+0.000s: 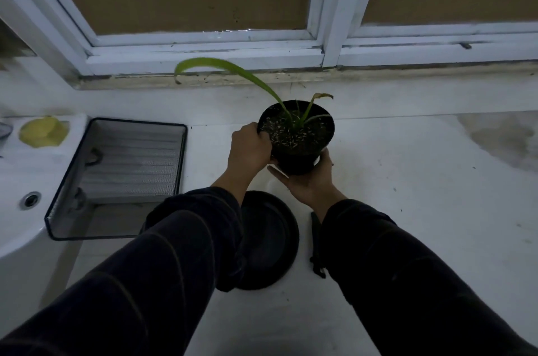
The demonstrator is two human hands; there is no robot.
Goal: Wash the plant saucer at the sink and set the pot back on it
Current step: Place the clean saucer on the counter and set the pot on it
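Fingers of the left hand (251,146) gripped the pot (297,137) rim; the right hand (308,178) cupped its base, beyond the saucer (270,239).

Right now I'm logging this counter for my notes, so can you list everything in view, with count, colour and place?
plant pot: one, black, green leaves, held above the counter
saucer: one, black, on the counter below the pot, part hidden by the left sleeve
mesh tray: one, black wire, left of the saucer
sink: one, white, far left
sponge: one, yellow, back of the sink
dark tool: one, black, right of the saucer, kind unclear
window: white frame, behind the counter
left hand: grips the pot's rim
right hand: cups the pot's base
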